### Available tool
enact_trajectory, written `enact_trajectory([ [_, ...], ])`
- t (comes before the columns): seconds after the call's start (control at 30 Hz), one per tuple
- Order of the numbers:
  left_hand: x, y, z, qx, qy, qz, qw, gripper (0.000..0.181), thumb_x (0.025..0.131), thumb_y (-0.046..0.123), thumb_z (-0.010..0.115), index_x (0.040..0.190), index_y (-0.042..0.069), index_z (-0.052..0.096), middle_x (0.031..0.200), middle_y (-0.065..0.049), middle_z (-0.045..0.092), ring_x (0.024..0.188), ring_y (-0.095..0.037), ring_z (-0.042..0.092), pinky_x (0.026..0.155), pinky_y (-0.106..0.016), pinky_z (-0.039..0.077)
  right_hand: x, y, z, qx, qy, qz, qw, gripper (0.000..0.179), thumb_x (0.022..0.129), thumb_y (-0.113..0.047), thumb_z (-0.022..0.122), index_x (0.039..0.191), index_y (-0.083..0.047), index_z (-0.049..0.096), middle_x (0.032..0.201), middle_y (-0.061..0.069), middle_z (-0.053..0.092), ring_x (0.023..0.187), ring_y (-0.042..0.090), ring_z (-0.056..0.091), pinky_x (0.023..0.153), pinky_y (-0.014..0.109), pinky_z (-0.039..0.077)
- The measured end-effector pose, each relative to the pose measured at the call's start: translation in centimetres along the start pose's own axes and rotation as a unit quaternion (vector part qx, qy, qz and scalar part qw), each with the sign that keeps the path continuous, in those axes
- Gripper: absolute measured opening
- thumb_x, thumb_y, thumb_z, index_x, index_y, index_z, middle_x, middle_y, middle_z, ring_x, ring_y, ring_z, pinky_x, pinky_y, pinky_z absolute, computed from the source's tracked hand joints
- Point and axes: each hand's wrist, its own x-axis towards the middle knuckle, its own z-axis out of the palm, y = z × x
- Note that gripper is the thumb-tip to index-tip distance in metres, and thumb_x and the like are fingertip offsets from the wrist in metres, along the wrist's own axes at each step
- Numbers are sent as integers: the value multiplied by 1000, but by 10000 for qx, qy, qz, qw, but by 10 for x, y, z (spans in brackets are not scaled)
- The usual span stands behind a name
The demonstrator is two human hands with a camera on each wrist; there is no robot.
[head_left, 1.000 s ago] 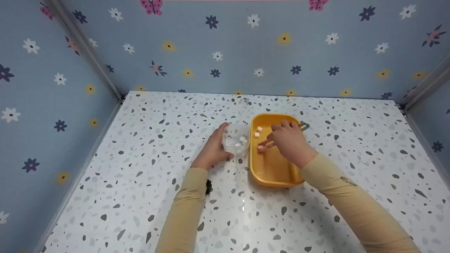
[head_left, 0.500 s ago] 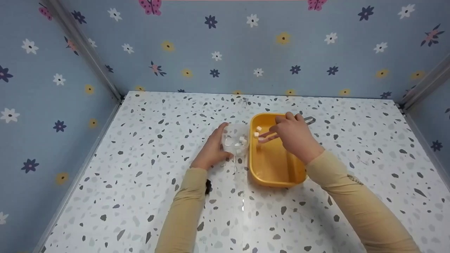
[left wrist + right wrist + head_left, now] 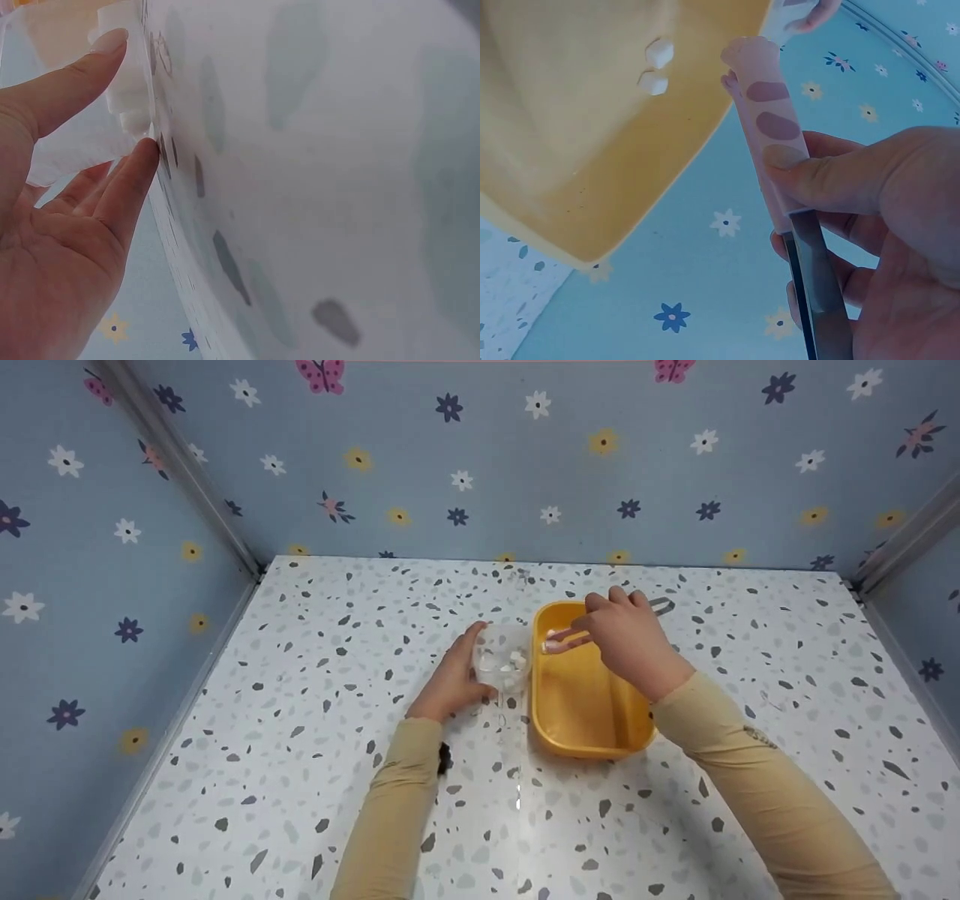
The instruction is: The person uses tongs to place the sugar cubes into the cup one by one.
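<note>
My right hand (image 3: 628,641) grips tongs (image 3: 780,150) with pink tips and a metal bend, thumb on one arm and fingers on the other. In the head view the tips lie inside the yellow tray (image 3: 577,753), over the white cubes by its left wall. Two white cubes (image 3: 658,52) show in the tray in the right wrist view. My left hand (image 3: 450,679) holds a clear plastic container (image 3: 501,636) from the left, thumb on the near side and fingers on the far side. Several white cubes (image 3: 127,67) lie in that container.
The container stands against the tray's left side on a white speckled table (image 3: 315,675). A blue flowered panel (image 3: 510,457) rises behind, with side panels left and right joined by metal posts (image 3: 191,465).
My right hand has moved up and away from me with the tongs. Their tips have shifted from the tray's middle left to the cubes farther back. My left hand stays put.
</note>
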Motion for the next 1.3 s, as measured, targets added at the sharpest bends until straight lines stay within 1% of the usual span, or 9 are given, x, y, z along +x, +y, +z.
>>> enact_trajectory([
  [0.23, 1, -1, -1, 80, -4, 120, 9999, 112, 66, 5, 85, 153, 25, 17, 152, -7, 30, 138, -22, 28, 115, -32, 21, 0, -4, -7, -100, 213, -139, 9996, 36, 81, 7, 68, 103, -21, 77, 88, 7, 54, 83, 30, 43, 71, 44, 40],
  [0.47, 1, 0, 0, 81, 16, 7, 10000, 113, 65, 5, 85, 153, 26, 17, 152, -6, 30, 138, -21, 28, 115, -33, 21, 3, -9, -9, -95, 241, -163, 9995, 37, 82, 7, 67, 103, -21, 77, 89, 6, 54, 83, 29, 43, 73, 46, 41],
  [0.63, 1, 1, 0, 60, -16, -79, 9999, 114, 66, 6, 85, 153, 28, 16, 153, -4, 28, 139, -20, 26, 115, -33, 20, 3, -12, -9, -89, 307, -234, 9992, 35, 83, 5, 68, 104, -21, 76, 90, 5, 54, 82, 28, 42, 72, 45, 40],
  [0.8, 0, 0, 0, 39, -29, -35, 10000, 113, 67, 5, 84, 154, 28, 15, 154, -4, 26, 139, -20, 25, 115, -33, 19, 3, -15, -9, 18, 391, -334, 9987, 38, 82, 8, 67, 105, -21, 76, 90, 5, 54, 81, 27, 40, 70, 42, 37],
  [0.97, 1, 1, -1, 59, -47, -66, 9999, 113, 67, 5, 84, 154, 28, 15, 155, -4, 25, 140, -21, 25, 115, -33, 20, 3, -21, -8, 120, 338, -374, 9987, 45, 81, 14, 62, 106, -22, 75, 92, 4, 53, 83, 27, 39, 72, 41, 36],
  [1.03, 1, 1, 0, 73, -39, -82, 9999, 113, 67, 4, 84, 154, 28, 15, 154, -4, 26, 139, -20, 25, 115, -33, 21, 3, -23, -7, 97, 318, -389, 9987, 45, 81, 12, 63, 107, -22, 75, 93, 4, 54, 84, 27, 40, 73, 42, 37],
  [1.2, -1, 1, 0, 81, 16, 41, 10000, 113, 66, 2, 84, 153, 24, 16, 152, -5, 29, 138, -18, 27, 114, -29, 22, 3, -27, -2, 83, 187, -365, 9991, 42, 81, 7, 69, 109, -23, 74, 97, 4, 56, 87, 27, 42, 75, 42, 40],
  [1.3, -1, 1, 0, 69, 31, 47, 10000, 112, 66, 1, 84, 153, 23, 17, 152, -5, 29, 138, -18, 27, 114, -29, 22, 3, -29, 1, 150, 196, -417, 9988, 41, 83, 7, 67, 110, -23, 74, 98, 4, 57, 87, 27, 41, 76, 43, 39],
])
